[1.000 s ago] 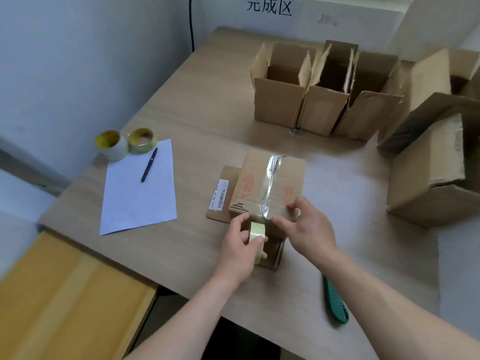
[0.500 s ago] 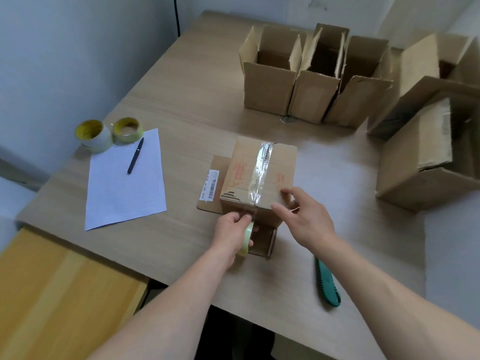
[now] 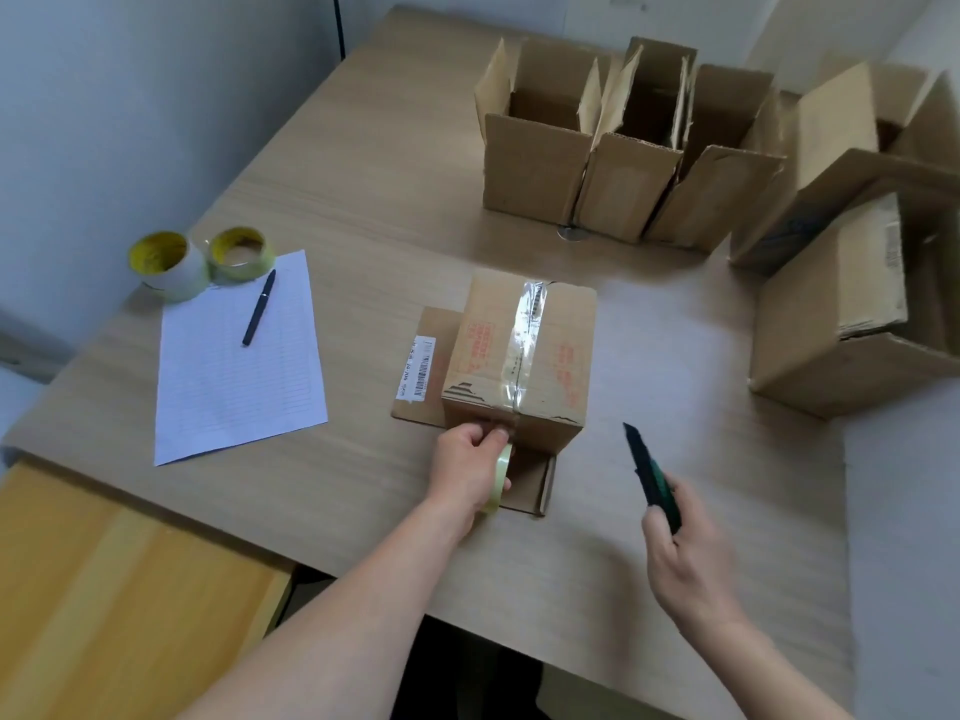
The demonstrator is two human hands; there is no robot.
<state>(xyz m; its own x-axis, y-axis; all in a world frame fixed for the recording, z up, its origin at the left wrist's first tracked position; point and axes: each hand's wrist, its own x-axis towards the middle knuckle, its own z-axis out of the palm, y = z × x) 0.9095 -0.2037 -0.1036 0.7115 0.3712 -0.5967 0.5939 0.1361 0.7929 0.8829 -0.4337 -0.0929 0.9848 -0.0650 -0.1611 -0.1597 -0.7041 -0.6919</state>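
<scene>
A small cardboard box (image 3: 550, 345) stands in the middle of the wooden table (image 3: 363, 163), with a strip of clear tape running over its top seam and down its near side. My left hand (image 3: 467, 472) grips a roll of clear tape (image 3: 497, 478) against the box's near face, low down by the flap that lies on the table. My right hand (image 3: 685, 558) holds a green utility knife (image 3: 649, 467) in the air to the right of the box, its tip pointing up and away.
Three open cardboard boxes (image 3: 535, 163) stand in a row at the back. Larger boxes (image 3: 831, 314) fill the right side. Two tape rolls (image 3: 171, 265), a sheet of paper (image 3: 228, 366) and a black pen (image 3: 258, 314) lie at the left. A yellow board (image 3: 104, 589) sits below the table's near edge.
My right hand left the box's near edge and picked up the green knife from the table. My left hand drew the tape roll down the box's near side.
</scene>
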